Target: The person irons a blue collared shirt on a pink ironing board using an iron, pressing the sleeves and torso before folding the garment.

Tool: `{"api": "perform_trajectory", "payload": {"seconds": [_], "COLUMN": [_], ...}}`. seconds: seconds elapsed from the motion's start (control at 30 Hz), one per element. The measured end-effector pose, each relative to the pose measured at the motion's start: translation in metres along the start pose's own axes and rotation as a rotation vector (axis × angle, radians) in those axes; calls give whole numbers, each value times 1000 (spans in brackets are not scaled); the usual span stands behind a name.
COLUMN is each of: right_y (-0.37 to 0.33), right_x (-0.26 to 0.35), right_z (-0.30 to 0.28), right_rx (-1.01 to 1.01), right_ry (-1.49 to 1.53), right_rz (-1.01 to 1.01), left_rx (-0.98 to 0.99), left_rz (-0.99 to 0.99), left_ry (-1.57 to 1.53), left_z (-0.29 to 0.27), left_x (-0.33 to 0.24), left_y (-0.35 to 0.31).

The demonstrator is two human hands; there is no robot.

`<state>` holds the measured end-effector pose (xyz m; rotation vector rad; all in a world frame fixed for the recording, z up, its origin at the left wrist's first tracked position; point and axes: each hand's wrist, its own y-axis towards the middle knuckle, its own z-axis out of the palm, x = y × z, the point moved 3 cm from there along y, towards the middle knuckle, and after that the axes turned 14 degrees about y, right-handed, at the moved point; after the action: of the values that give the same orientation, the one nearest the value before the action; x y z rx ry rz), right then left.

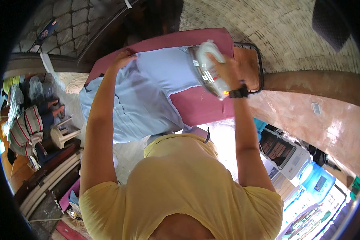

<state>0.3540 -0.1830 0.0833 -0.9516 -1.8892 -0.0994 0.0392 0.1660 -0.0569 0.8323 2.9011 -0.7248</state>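
Observation:
A light blue buttoned shirt (136, 106) lies over the ironing board's maroon cover (206, 106), its body hanging toward me and one sleeve stretched out to the right. At the far left of the sleeve, my left hand (124, 60) has its fingers closed at the cloth's edge. My right hand (228, 72), a dark watch on its wrist, is wrapped round the handle of a clothes iron (206, 68), white and shiny metal with a small orange light. The iron is at the sleeve's right end. Hand and iron are slightly smeared by motion, and the soleplate is hidden.
A black-framed iron rest (248, 66) extends from the board's right end. Beyond stands a wall (324, 116). A person in a striped top (26, 126) is at the left, near a wooden stool (62, 136). A blue water jug (320, 180) stands at lower right.

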Motion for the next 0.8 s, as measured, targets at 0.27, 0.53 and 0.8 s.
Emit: {"api": "perform_trajectory", "payload": {"seconds": [0.27,0.53,0.8], "right_y": [71,39,50], "right_x": [-128,-99,-143], "right_z": [-136,-109,-121], "right_rx": [-332,-379,-398], "right_ry": [-154,21,-160], "right_rz": [-19,44,9], "left_rx": [-672,-860,-1074], "left_rz": [253,152,-870], "left_ry": [189,-442,-1612], "left_z": [-19,29,121], "left_x": [-55,-110,-96], "left_y": [-94,-264,-269]}}
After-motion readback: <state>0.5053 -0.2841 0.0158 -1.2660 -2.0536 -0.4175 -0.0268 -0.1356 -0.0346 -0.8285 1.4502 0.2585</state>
